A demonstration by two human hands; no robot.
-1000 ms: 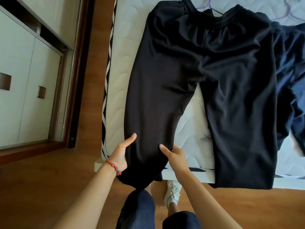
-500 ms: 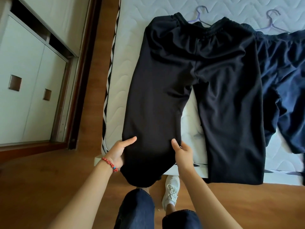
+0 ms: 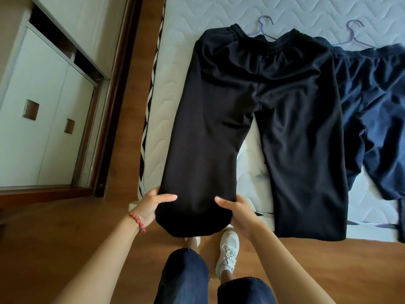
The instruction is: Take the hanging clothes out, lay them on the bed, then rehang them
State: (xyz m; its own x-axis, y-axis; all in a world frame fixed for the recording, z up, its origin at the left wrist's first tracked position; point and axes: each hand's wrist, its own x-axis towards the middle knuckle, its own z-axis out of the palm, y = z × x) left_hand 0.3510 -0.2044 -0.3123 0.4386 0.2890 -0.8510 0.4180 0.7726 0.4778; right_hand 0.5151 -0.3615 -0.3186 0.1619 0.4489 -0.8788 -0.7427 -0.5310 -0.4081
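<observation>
left hand (image 3: 151,205) and right hand (image 3: 238,210) each grip 1 side of black trousers (image 3: 252,110) leg hem, likely pulling it flat on bed (image 3: 186,23); hanger (image 3: 264,27) at waistband.

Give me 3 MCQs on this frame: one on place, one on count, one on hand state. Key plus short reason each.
1. Where does the cuff of the black trousers leg held by the hands lie?
A. On the middle of the mattress
B. Past the mattress edge, over the floor
C. Inside the wardrobe

2. How many hanger hooks show on the mattress?
A. One
B. Two
C. Four

3. What is the left hand doing?
A. Holding the side of the trouser leg
B. Resting flat on the floor
C. Holding a hanger

Key: 1 B, the cuff hangs beyond the bed edge above the wooden floor. 2 B, one hanger hook shows above the black waistband and a second hook above the navy trousers. 3 A, its thumb lies over the fabric, opposite the right hand with a like grip.
</observation>
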